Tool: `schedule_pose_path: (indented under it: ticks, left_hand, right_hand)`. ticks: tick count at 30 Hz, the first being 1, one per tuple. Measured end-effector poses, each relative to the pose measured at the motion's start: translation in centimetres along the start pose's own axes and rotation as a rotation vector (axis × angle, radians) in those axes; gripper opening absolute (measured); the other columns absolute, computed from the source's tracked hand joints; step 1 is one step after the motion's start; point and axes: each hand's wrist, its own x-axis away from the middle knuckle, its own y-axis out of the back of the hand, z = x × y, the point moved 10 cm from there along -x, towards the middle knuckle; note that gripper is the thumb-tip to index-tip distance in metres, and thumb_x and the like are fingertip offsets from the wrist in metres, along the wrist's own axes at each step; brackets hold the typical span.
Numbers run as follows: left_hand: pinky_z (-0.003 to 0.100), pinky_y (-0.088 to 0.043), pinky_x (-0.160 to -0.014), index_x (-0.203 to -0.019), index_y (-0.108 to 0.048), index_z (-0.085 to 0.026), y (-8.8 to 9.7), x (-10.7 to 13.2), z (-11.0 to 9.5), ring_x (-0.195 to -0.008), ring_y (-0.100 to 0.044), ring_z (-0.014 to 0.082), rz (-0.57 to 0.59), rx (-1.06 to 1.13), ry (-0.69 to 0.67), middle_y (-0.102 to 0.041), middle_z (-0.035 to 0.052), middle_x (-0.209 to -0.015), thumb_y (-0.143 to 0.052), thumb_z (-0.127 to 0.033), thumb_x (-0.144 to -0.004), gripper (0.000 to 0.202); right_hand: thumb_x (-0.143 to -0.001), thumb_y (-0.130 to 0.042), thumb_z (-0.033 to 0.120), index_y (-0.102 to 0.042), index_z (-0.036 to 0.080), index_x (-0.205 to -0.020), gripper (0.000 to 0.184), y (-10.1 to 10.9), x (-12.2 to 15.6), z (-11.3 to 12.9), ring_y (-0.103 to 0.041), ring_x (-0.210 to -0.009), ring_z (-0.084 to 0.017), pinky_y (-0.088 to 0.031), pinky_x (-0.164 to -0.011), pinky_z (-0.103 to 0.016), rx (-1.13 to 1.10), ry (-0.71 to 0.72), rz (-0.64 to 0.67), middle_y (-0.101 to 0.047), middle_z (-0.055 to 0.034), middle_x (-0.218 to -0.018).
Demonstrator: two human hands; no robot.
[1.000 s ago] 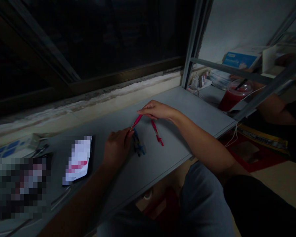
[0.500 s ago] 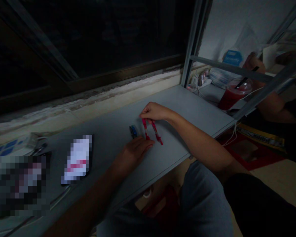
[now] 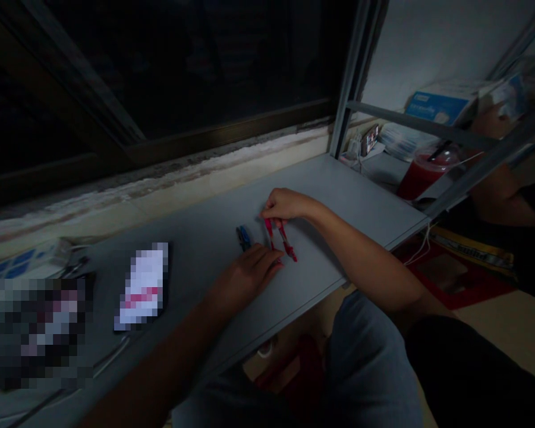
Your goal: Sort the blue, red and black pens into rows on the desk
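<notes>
A thin red strip with paler stretches (image 3: 287, 244) hangs in a narrow loop over the grey tabletop (image 3: 196, 238). At its upper bend, the fingers of my right hand (image 3: 286, 205) are pinched on it. One side drops to my left hand (image 3: 252, 270), whose fingers are pressed together around that lower end. The other side reaches down to the tabletop, its tip loose. Just behind my left hand lies a small blue-and-black item (image 3: 244, 236); its kind is too dark to make out.
Two phones, one bright (image 3: 142, 285) and one darker (image 3: 49, 333), lie at left near cables and a white-and-blue box (image 3: 27, 261). Beyond the metal shelf frame (image 3: 421, 125) are a red drink cup (image 3: 421, 172), a tissue box (image 3: 441, 107) and another person's hand (image 3: 493, 122).
Both my hands have shifted slightly right in view, still on the red strip. Beyond the frame, the other person's hand has moved right, and more of the tissue box shows.
</notes>
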Motion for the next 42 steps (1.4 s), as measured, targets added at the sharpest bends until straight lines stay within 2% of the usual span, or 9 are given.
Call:
schedule_pose_path:
  ticks: [7, 16, 25, 28, 36, 42]
  left_hand:
    - [0.033, -0.061, -0.084, -0.11, -0.065, -0.016, -0.8, -0.1, -0.6, -0.091, -0.07, 0.0194, 0.029, 0.017, -0.036, -0.072, 0.0066, -0.097, -0.05, -0.023, -0.11, 0.017]
    - [0.034, -0.061, -0.082, -0.111, -0.065, -0.015, -0.7, -0.5, -1.6, -0.09, -0.069, 0.0205, 0.035, 0.003, -0.104, -0.073, 0.0075, -0.098, -0.053, -0.021, -0.108, 0.014]
    - [0.034, -0.061, -0.082, -0.107, -0.065, -0.014, -0.5, -0.6, -1.5, -0.089, -0.068, 0.0196, 0.028, -0.005, -0.108, -0.073, 0.0066, -0.095, -0.049, -0.019, -0.109, 0.017]
    - [0.035, -0.061, -0.084, -0.112, -0.064, -0.015, -0.5, -0.6, -1.4, -0.092, -0.068, 0.0204, 0.035, -0.002, -0.094, -0.072, 0.0074, -0.098, -0.051, -0.022, -0.109, 0.015]
    - [0.035, -0.06, -0.09, -0.109, -0.065, -0.017, -1.4, -0.5, -0.3, -0.096, -0.067, 0.02, 0.1, 0.063, -0.009, -0.071, 0.0068, -0.101, -0.05, -0.021, -0.109, 0.016]
    - [0.038, -0.059, -0.092, -0.11, -0.068, -0.018, -2.0, -0.4, 0.0, -0.098, -0.066, 0.0205, 0.155, 0.048, -0.008, -0.071, 0.0072, -0.103, -0.046, -0.021, -0.11, 0.022]
  right_hand:
    - [-0.098, -0.062, 0.025, -0.074, 0.008, -0.073, 0.032, -0.6, 0.3, 0.0, -0.055, -0.047, -0.008, -0.042, -0.052, -0.02, 0.024, -0.013, 0.078, -0.077, -0.0096, -0.07]
    - [-0.087, -0.081, 0.042, -0.069, 0.012, -0.068, 0.038, -1.2, 0.5, -1.0, -0.053, -0.047, -0.008, -0.041, -0.051, -0.023, -0.069, -0.033, 0.212, -0.07, -0.0021, -0.059]
    - [-0.088, -0.081, 0.041, -0.07, 0.011, -0.072, 0.036, -1.0, 0.6, -1.1, -0.05, -0.046, -0.007, -0.038, -0.049, -0.022, -0.081, -0.044, 0.219, -0.068, 0.0, -0.059]
    - [-0.088, -0.081, 0.041, -0.07, 0.011, -0.073, 0.035, -0.8, 0.7, -1.1, -0.051, -0.046, -0.007, -0.04, -0.05, -0.022, -0.085, -0.051, 0.203, -0.068, 0.0004, -0.058]
    - [-0.093, -0.078, 0.034, -0.071, 0.011, -0.072, 0.032, -0.7, 0.5, -1.2, -0.05, -0.045, -0.006, -0.04, -0.049, -0.022, -0.078, -0.036, 0.182, -0.068, 0.0006, -0.058]
    - [-0.094, -0.076, 0.032, -0.071, 0.011, -0.072, 0.031, -0.7, 0.3, -1.0, -0.05, -0.046, -0.007, -0.039, -0.049, -0.022, -0.057, -0.019, 0.17, -0.068, -0.001, -0.059]
